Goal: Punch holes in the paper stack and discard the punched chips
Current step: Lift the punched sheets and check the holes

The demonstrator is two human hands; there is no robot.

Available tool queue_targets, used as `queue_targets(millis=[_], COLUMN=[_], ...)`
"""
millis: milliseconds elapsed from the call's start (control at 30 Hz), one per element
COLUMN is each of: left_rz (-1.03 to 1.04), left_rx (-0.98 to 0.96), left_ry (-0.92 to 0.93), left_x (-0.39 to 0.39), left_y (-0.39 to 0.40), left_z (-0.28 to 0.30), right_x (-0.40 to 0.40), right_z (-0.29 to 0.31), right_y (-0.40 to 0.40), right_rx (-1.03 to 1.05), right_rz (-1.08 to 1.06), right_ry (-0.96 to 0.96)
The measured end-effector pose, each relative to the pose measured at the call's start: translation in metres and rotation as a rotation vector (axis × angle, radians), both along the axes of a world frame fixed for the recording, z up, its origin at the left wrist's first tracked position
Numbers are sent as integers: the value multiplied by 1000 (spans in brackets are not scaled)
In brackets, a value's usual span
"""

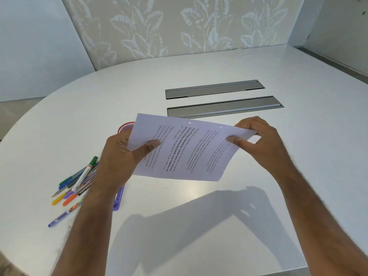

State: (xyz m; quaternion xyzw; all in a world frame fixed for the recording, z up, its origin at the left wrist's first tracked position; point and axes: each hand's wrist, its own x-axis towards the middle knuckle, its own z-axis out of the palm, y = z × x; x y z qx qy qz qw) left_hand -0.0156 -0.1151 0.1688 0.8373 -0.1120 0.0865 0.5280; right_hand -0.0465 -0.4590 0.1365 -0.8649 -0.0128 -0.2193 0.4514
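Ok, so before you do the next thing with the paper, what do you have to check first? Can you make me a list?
1. Holes punched: ok. Two holes show near the top edge of the paper stack.
2. Grip: ok. The left hand and the right hand each pinch a side, with the stack lifted off the table.
3. Sheets lined up: cannot tell; only the top sheet shows.
4. Hole punch within reach: cannot tell. A purple thing lies half hidden under the left arm.
5. Chips to throw away: cannot tell; none show.
6. Landing spot: ok. The pens lie off to the left.
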Motion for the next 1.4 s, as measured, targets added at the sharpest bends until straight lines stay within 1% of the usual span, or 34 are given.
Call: queue_targets(millis=[100, 233, 300, 433, 600, 733, 800, 900, 1133, 1267, 1400], left_rz=[34, 53, 40, 48, 63, 29, 27, 28, 63, 47, 64], left_rx=[-54, -173, -237, -309, -320, -305, -271, -254, -248, -315, -427], left_ry=[45, 101, 125, 135, 152, 295, 336, 328, 254, 227, 238], left_x=[3, 3, -1, -7, -14, -24, -26, -25, -19, -15, -10], left_y=[8, 9, 3, -10, -11, -7, -4, -3, -3, -7, -11], left_z=[-9, -21, -25, -42, -69, -101, -116, -117, -100, -84, -79], right_x=[0, -1, -2, -2, -5, -14, -17, -16, -4, 3, 4], right_z=[-8, -16, -18, -24, -42, -75, -85, -86, -63, -54, -59], right_y=[-9, -5, -2, 0, -2, 2, 4, 5, 2, 1, -1], right_rx=[181, 574, 641, 637, 651, 653, 628, 613, 593, 617, 661], right_rz=[6, 113, 142, 121, 93, 91, 88, 86, 103, 108, 61], right_ry=[60, 63, 71, 74, 100, 226, 271, 286, 231, 200, 187])
